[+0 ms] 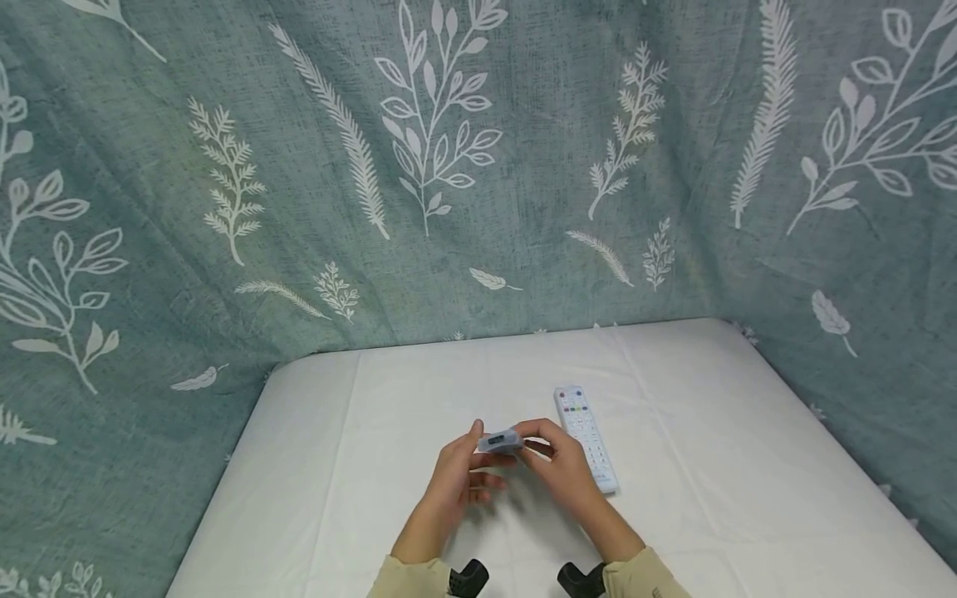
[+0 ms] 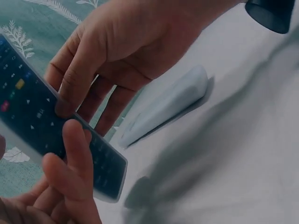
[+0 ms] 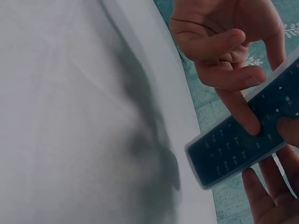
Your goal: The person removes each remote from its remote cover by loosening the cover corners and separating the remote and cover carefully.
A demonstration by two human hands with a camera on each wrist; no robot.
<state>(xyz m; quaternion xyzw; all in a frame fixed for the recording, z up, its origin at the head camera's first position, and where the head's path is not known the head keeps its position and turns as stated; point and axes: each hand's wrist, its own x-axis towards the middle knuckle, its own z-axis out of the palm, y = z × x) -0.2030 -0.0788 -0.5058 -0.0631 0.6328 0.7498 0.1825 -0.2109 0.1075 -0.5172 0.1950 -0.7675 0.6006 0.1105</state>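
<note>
Both hands hold a dark-faced remote control [image 2: 42, 109] in a clear cover, raised above the white table. In the head view only a narrow grey side of this remote control [image 1: 499, 440] shows. My left hand [image 1: 454, 475] grips it from the left, one finger lying across the keys and the other fingers curled below. My right hand [image 1: 559, 467] pinches it, with the thumb [image 3: 288, 129] on the keyed face and fingers behind. A second, white remote control [image 1: 586, 438] lies face up on the table, just beyond the right hand.
The table [image 1: 389, 399] has a white cloth with fold lines. A green curtain [image 1: 523, 274] with white leaf prints hangs along its back and sides. Black wrist devices [image 1: 469, 577] sit at both sleeve cuffs. Shadows of the arms fall across the cloth.
</note>
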